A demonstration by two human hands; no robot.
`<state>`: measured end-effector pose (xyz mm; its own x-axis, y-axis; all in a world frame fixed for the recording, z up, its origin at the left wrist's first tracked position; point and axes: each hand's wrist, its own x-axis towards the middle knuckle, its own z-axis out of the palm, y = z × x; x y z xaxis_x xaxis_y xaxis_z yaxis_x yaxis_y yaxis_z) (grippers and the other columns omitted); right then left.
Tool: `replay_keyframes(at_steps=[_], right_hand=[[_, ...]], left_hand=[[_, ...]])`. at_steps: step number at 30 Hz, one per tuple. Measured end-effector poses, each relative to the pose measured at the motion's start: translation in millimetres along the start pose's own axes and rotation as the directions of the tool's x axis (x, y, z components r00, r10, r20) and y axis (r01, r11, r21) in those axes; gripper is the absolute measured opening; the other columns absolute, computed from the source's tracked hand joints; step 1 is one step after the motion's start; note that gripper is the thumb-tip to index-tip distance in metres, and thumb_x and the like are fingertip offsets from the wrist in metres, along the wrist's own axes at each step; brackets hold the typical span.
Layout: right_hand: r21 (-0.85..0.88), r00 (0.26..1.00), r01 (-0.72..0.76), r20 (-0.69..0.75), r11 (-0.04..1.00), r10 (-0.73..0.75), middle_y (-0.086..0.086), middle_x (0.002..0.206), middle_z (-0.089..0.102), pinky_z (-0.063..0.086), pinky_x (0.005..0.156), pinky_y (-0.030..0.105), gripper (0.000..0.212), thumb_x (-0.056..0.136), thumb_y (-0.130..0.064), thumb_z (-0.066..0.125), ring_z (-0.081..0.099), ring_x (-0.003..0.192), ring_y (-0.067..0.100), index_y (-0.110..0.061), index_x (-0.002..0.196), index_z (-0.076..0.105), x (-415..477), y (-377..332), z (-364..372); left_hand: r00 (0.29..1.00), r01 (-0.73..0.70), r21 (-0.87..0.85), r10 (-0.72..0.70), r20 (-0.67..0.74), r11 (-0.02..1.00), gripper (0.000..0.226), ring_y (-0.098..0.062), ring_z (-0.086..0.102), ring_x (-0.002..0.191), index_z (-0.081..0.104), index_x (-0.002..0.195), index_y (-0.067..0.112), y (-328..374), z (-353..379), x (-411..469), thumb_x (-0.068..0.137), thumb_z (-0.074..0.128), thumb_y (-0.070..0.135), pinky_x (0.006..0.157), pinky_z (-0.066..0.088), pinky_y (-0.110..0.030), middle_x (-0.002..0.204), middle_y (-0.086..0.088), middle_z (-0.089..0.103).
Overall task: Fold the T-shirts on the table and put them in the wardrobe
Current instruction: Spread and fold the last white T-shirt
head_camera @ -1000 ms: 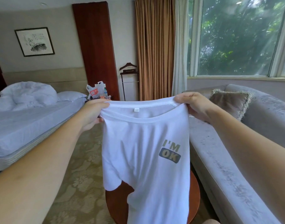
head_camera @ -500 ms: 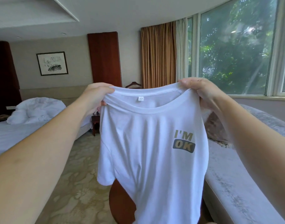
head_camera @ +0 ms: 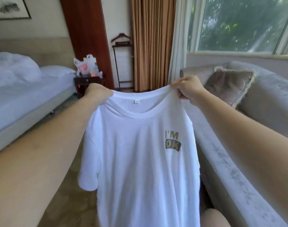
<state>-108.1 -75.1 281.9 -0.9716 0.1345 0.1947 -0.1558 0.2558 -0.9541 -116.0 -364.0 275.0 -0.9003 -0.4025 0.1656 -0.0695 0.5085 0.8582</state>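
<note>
Head view: I see the white T-shirt (head_camera: 140, 161) held up in the air in front of me, its front toward the camera and its body hanging straight down out of the bottom of the frame. My left hand (head_camera: 97, 93) grips the shoulder seam at the collar's left end, with the fingers curled tight over the cloth. My right hand (head_camera: 187, 89) pinches the collar's right end between the thumb and bunched fingertips, which stretches the neckline into a shallow arc. A small neck label (head_camera: 137, 101) shows inside the collar, and a print (head_camera: 172, 141) reading "I'M OK" sits on the chest below the right hand. One short sleeve hangs loose on the shirt's left edge.

Right of the T-shirt runs a grey sofa (head_camera: 262, 112) with a fringed cushion (head_camera: 228, 86) on it. Left of the T-shirt stands a bed (head_camera: 25, 95) with white bedding. Behind the T-shirt are a dark nightstand (head_camera: 89, 81) piled with small items, a valet stand (head_camera: 122, 59) and brown curtains (head_camera: 149, 43). Above the sofa is a window (head_camera: 238, 22).
</note>
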Motion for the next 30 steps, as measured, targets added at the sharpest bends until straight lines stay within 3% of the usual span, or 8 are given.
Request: replay_keyframes(at_steps=[4,7,9,11,15,20,24,30], right_hand=[[-0.013,0.995,-0.043,-0.096,0.999,0.042,0.009,0.056,0.056,0.051,0.051,0.029,0.027,0.086,-0.002,0.061,0.056,0.045,0.019,-0.012,0.061,0.060,90.2,46.3,56.3],[-0.163,0.986,-0.102,-0.148,0.981,0.078,0.017,0.089,0.067,0.053,0.077,0.033,0.010,0.080,-0.014,0.060,0.066,0.086,0.027,-0.011,0.085,0.068,162.5,108.1,98.0],[-0.335,0.982,-0.184,-0.098,0.924,0.160,0.020,0.139,0.047,0.042,0.105,0.037,0.064,0.076,-0.029,0.066,0.048,0.127,0.031,-0.012,0.135,0.049,166.4,167.9,125.8],[-0.501,0.978,-0.115,0.095,0.858,0.187,0.024,0.157,0.014,0.025,0.115,0.031,0.076,0.087,-0.023,0.064,0.024,0.144,0.033,-0.007,0.150,0.027,108.5,225.1,143.7],[-0.696,0.911,0.074,0.339,0.714,0.235,0.016,0.162,0.001,0.017,0.118,0.047,0.063,0.097,-0.039,0.053,0.013,0.148,0.033,-0.015,0.151,0.031,-36.8,309.8,145.1],[-0.859,0.814,0.264,0.443,0.440,0.376,0.002,0.163,-0.012,0.004,0.116,0.055,0.089,0.078,-0.075,-0.004,-0.010,0.150,0.026,-0.032,0.155,0.004,-104.2,352.3,138.0],[-0.881,0.852,0.244,0.395,0.406,0.344,0.000,0.163,-0.011,0.003,0.117,0.051,0.073,0.092,-0.069,0.009,-0.008,0.150,0.023,-0.033,0.155,0.001,-76.7,367.4,140.5],[-0.897,0.885,0.188,0.331,0.400,0.327,-0.003,0.164,-0.008,0.003,0.118,0.049,0.071,0.094,-0.067,0.018,-0.005,0.150,0.021,-0.033,0.155,0.004,-38.9,378.9,140.8]], left_hand=[[0.999,0.003,0.138,0.003,-0.042,0.990,0.032,-0.037,0.058,0.116,0.065,0.118,-0.001,-29.8,54.4,92.4,0.092,0.057,0.016,0.096,0.049,-0.038,0.120,-0.018,0.064],[0.991,-0.092,0.149,0.105,-0.082,0.985,0.056,-0.029,0.055,0.120,0.064,0.123,0.008,-59.2,104.3,128.2,0.079,0.061,0.042,0.100,0.045,-0.033,0.127,-0.016,0.061],[0.995,-0.101,0.190,0.104,-0.008,0.977,0.074,-0.028,0.032,0.141,0.044,0.144,0.014,-99.8,140.1,119.3,0.081,0.064,0.047,0.115,0.027,-0.031,0.151,-0.018,0.035],[0.984,-0.123,0.280,0.080,0.161,0.952,0.078,-0.030,0.016,0.147,0.027,0.153,0.014,-158.0,175.4,89.6,0.089,0.064,0.038,0.119,0.016,-0.034,0.157,-0.021,0.020],[0.927,-0.150,0.505,-0.056,0.370,0.850,0.068,-0.036,0.028,0.135,0.031,0.150,0.016,-256.7,202.5,-11.0,0.092,0.059,0.041,0.109,0.028,-0.039,0.145,-0.017,0.033],[0.890,-0.244,0.672,-0.113,0.441,0.699,0.063,-0.031,0.029,0.137,0.027,0.152,0.022,-298.9,196.8,-80.5,0.098,0.037,0.053,0.112,0.020,-0.047,0.147,-0.013,0.034],[0.783,-0.294,0.700,-0.256,0.567,0.651,0.071,-0.019,-0.016,0.149,-0.004,0.156,0.029,-317.1,198.9,-71.4,0.097,0.018,0.063,0.117,-0.007,-0.054,0.163,0.004,-0.016],[0.813,-0.374,0.699,-0.148,0.564,0.609,0.071,-0.018,-0.017,0.149,-0.001,0.156,0.030,-320.2,225.0,-38.2,0.096,0.017,0.065,0.118,-0.007,-0.054,0.162,0.004,-0.017]])
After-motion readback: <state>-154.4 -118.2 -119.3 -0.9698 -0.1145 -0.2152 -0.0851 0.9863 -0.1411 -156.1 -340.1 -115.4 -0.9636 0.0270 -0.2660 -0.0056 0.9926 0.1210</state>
